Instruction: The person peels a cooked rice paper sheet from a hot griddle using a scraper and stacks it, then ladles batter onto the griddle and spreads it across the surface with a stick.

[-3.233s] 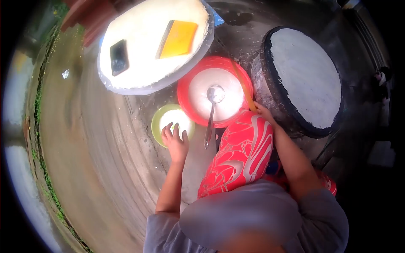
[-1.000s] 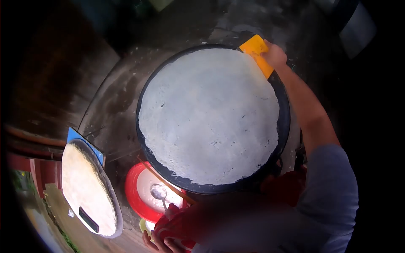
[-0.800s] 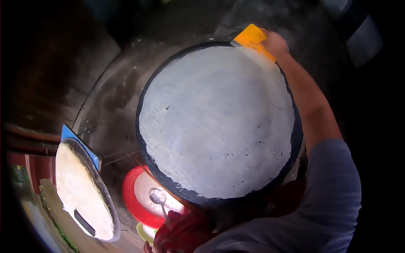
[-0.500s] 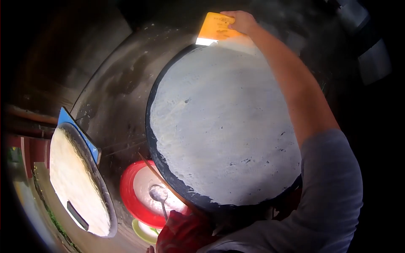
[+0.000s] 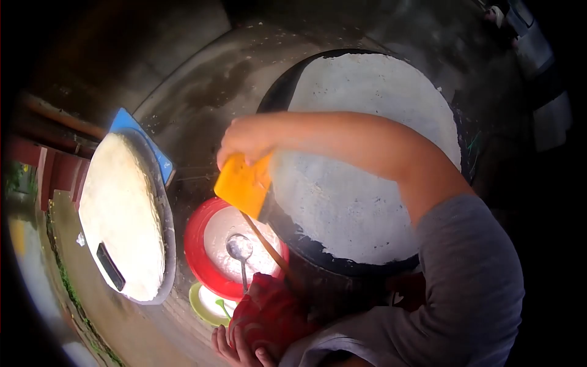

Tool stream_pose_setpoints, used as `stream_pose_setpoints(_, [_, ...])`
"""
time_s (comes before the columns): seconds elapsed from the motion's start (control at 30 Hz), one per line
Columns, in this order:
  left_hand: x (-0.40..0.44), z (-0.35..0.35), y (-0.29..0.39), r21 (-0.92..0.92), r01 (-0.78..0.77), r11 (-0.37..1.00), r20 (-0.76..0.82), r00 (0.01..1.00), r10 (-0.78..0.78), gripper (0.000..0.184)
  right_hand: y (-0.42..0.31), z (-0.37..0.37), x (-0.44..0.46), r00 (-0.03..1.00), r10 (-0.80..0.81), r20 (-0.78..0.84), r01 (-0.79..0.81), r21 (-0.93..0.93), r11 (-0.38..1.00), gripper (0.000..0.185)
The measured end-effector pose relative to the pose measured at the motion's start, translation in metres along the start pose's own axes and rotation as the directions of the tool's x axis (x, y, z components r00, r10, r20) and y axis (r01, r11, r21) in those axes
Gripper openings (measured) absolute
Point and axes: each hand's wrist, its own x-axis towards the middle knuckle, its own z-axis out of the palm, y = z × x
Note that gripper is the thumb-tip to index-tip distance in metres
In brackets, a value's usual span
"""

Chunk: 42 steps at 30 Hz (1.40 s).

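My right hand (image 5: 251,139) grips an orange scraper (image 5: 243,183) over the left edge of a round dark griddle (image 5: 278,92). A thin white sheet of batter (image 5: 367,79) covers most of the griddle, with a bare dark strip along its left side. Below the scraper stands a red basin (image 5: 197,244) of pale batter (image 5: 217,229), with a metal ladle (image 5: 239,248) in it. A thin wooden stick (image 5: 267,243) lies across the basin's right side. My left hand (image 5: 238,350) rests against red cloth (image 5: 269,312), fingers apart, holding nothing I can see.
On the left, a tall stack of pale round flatbreads (image 5: 122,202) bears a dark flat object (image 5: 110,266), like a phone. A blue board (image 5: 147,147) stands behind it. Under the basin's edge is a green-rimmed plate (image 5: 197,303) with a green spoon (image 5: 222,307).
My right hand has swept the scraper from the griddle's far edge to its left edge near the basin. A dark strip of griddle now shows. The view has shifted, and my left hand shows more.
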Motion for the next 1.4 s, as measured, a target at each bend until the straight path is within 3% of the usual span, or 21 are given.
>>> stream_pose_setpoints(0.1, [-0.012,-0.005,-0.003,0.002,0.010,1.000,-0.073,0.997,-0.010,0.051,-0.114,0.038,-0.022,0.977,-0.161,0.141,0.161,0.016,0.987,0.015])
stream_pose_setpoints(0.13, [-0.015,-0.006,-0.005,0.001,0.002,1.000,-0.115,0.993,-0.002,0.048,-0.151,0.051,-0.039,0.945,-0.296,0.137,0.298,0.008,0.955,0.012])
stream_pose_setpoints(0.23, [-0.036,0.008,-0.025,-0.002,0.010,1.000,-0.224,0.975,-0.010,0.049,-0.254,0.091,-0.101,0.903,-0.338,0.264,0.395,-0.206,0.895,0.010])
stream_pose_setpoints(0.33, [-0.045,0.008,-0.032,0.006,-0.013,1.000,-0.300,0.954,0.014,0.047,-0.297,0.071,-0.148,0.960,-0.220,0.174,0.249,-0.163,0.955,0.006])
stream_pose_setpoints(0.43, [-0.055,0.008,-0.035,-0.012,-0.015,1.000,-0.316,0.949,0.011,0.045,-0.309,0.047,-0.201,0.981,0.137,-0.136,-0.155,-0.134,0.979,0.011])
stream_pose_setpoints(0.47, [-0.057,0.008,-0.035,-0.031,-0.010,0.999,-0.328,0.945,-0.001,0.042,-0.309,0.049,-0.223,0.896,0.373,-0.243,-0.380,0.018,0.925,0.018])
stream_pose_setpoints(0.5, [-0.060,0.011,-0.038,-0.037,-0.033,0.999,-0.323,0.946,0.020,0.042,-0.308,0.046,-0.245,0.700,0.635,-0.326,-0.603,0.206,0.771,0.023])
stream_pose_setpoints(0.53, [-0.062,0.014,-0.043,-0.025,-0.031,0.999,-0.348,0.937,0.020,0.041,-0.295,0.057,-0.273,0.461,0.748,-0.479,-0.688,0.340,0.641,0.029])
stream_pose_setpoints(0.6, [-0.067,0.015,-0.040,-0.087,-0.020,0.996,-0.379,0.925,-0.015,0.038,-0.243,0.086,-0.345,-0.014,0.760,-0.649,-0.603,0.612,0.511,0.035])
stream_pose_setpoints(0.63, [-0.068,0.016,-0.041,-0.088,-0.038,0.995,-0.379,0.925,0.002,0.038,-0.223,0.096,-0.389,-0.172,0.682,-0.711,-0.581,0.632,0.513,0.036])
stream_pose_setpoints(0.67, [-0.069,0.019,-0.045,-0.112,-0.052,0.992,-0.382,0.924,0.005,0.037,-0.212,0.097,-0.427,-0.362,0.710,-0.604,-0.521,0.763,0.383,0.039])
stream_pose_setpoints(0.7, [-0.069,0.022,-0.048,-0.136,-0.064,0.989,-0.387,0.922,0.007,0.036,-0.225,0.084,-0.444,-0.541,0.655,-0.529,-0.599,0.788,0.141,0.041])
stream_pose_setpoints(0.73, [-0.069,0.024,-0.048,-0.135,-0.076,0.988,-0.389,0.921,0.018,0.036,-0.223,0.082,-0.467,-0.609,0.621,-0.493,-0.663,0.746,-0.058,0.041])
stream_pose_setpoints(0.77, [-0.069,0.025,-0.048,-0.111,-0.092,0.989,-0.402,0.915,0.040,0.035,-0.223,0.090,-0.482,-0.617,0.614,-0.491,-0.657,0.751,-0.060,0.041])
stream_pose_setpoints(0.83, [-0.069,0.025,-0.046,-0.086,-0.116,0.989,-0.408,0.910,0.072,0.034,-0.237,0.099,-0.493,-0.684,0.657,-0.317,-0.593,0.766,-0.248,0.043])
stream_pose_setpoints(1.07, [-0.064,0.032,-0.036,-0.159,-0.187,0.969,-0.419,0.902,0.105,0.033,-0.296,0.149,-0.420,-0.591,0.709,-0.384,-0.676,0.715,-0.177,0.048])
stream_pose_setpoints(1.13, [-0.062,0.031,-0.037,-0.042,-0.247,0.968,-0.408,0.889,0.209,0.033,-0.300,0.163,-0.435,-0.651,0.696,-0.301,-0.508,0.855,-0.105,0.045])
stream_pose_setpoints(1.23, [-0.060,0.030,-0.033,-0.024,-0.287,0.958,-0.425,0.870,0.250,0.032,-0.320,0.201,-0.404,-0.654,0.690,-0.309,-0.478,0.876,-0.061,0.041])
stream_pose_setpoints(1.3, [-0.059,0.030,-0.028,-0.050,-0.290,0.956,-0.432,0.869,0.241,0.032,-0.345,0.232,-0.358,-0.548,0.734,-0.401,-0.450,0.881,0.145,0.041])
stream_pose_setpoints(1.37, [-0.059,0.026,-0.019,-0.140,-0.307,0.941,-0.439,0.871,0.219,0.031,-0.391,0.218,-0.301,-0.435,0.827,-0.355,-0.514,0.853,0.096,0.040])
stream_pose_setpoints(1.4, [-0.058,0.027,-0.020,-0.138,-0.302,0.943,-0.440,0.872,0.214,0.031,-0.400,0.224,-0.287,-0.305,0.862,-0.404,-0.531,0.824,0.199,0.039])
